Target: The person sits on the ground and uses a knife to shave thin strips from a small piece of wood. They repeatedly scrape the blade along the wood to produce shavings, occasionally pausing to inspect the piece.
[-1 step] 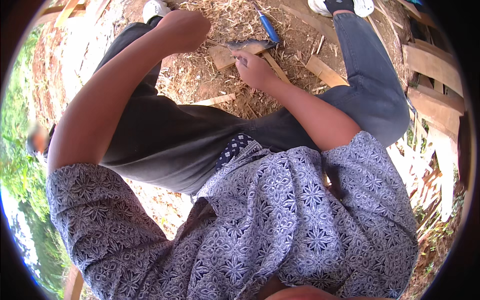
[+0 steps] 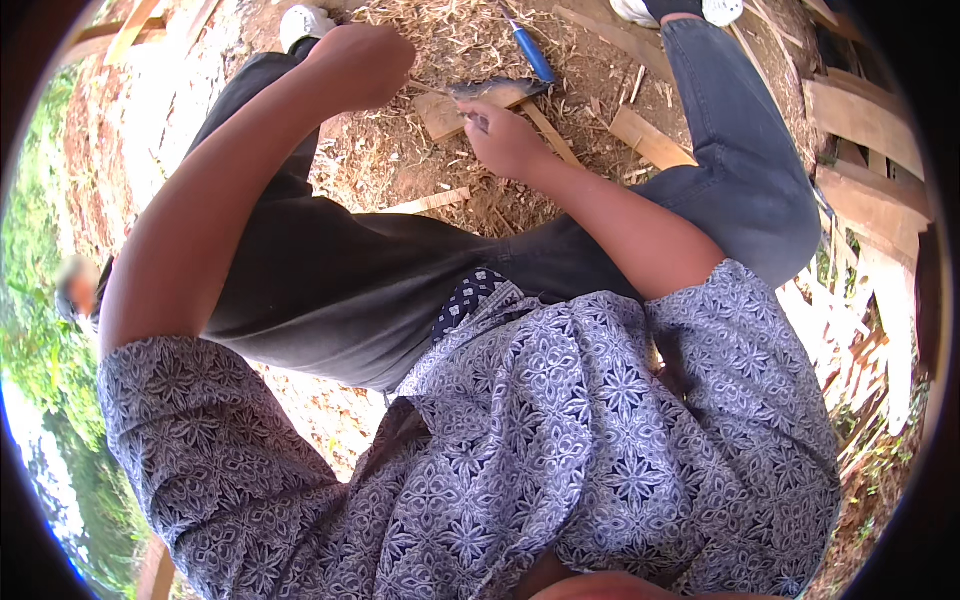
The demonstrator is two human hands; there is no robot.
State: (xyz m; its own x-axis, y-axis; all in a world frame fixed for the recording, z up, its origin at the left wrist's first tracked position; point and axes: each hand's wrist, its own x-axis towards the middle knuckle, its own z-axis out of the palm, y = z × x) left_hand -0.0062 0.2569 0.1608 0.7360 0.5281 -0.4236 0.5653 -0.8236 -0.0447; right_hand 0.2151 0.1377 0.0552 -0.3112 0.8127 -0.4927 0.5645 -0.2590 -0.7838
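Between my spread knees, both hands are held close over the ground. My left hand [image 2: 362,68] is closed in a fist, its back toward me and its fingers mostly hidden. A thin pale stick [image 2: 436,90] stretches from it toward my right fingertips. My right hand [image 2: 508,142] is curled closed, and a small grey thing [image 2: 481,123] shows between its thumb and fingers; its kind is unclear. Below the hands lies a flat wooden block [image 2: 440,118]. A dark, blade-like piece [image 2: 495,88] rests along the block's far edge, apart from my fingers.
Beyond the block lies a blue-handled tool [image 2: 534,55] with a thin metal shaft. Wood offcuts [image 2: 650,140] and shavings [image 2: 440,35] are scattered over the dirt. Boards [image 2: 865,130] are piled at the right. A blurred person [image 2: 76,288] is at the far left, before greenery.
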